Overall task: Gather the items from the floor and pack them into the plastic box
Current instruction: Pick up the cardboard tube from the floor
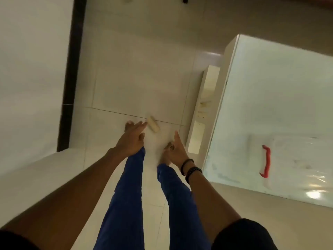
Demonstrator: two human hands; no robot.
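- Box (288,159), clear plastic with a red handle (266,161), stands at the right on a white table (270,78); glare hides what it holds.
- One small pale item (153,124), oblong and blurred, lies on the tiled floor (135,78) near the middle of the scene, across a grout line.
- Left hand (132,139) is stretched forward with fingers spread and nothing in it, its fingertips just beside the item's left end; touch cannot be told.
- Right hand (175,147) is open too, fingers pointing far, empty, to the right of the item and apart from it; dark bracelets (191,168) circle that wrist.
- Legs in blue trousers (126,195) stand below both hands, bare feet on the tiles.
- Along the left runs a white wall (32,69) edged by a dark strip (73,69).
- A white shelf (203,109) sits low against the table's left side.
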